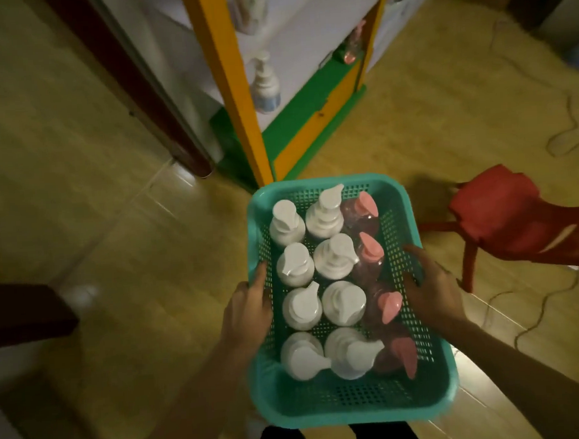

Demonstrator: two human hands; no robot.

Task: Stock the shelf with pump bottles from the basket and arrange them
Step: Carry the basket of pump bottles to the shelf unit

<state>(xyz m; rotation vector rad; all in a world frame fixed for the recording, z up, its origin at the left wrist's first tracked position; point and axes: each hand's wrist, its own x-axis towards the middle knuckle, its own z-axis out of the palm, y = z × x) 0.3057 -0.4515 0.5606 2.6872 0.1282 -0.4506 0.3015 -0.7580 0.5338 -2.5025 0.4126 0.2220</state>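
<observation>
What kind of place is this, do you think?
Probably a room at home or a small mock shop, not a real store. A small yellow and green shelf holds a few pump bottles, a red plastic chair stands nearby, and loose cables lie on the floor.

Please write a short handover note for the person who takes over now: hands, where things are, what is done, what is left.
Left hand and right hand grip the sides of the basket, carried in front of the shelf.
Basket: eight white bottles in two columns, four pink bottles along its right side.
Shelf: a few bottles already stand there, one white, one pink.
Left: move all twelve to the shelf and arrange them.
</observation>
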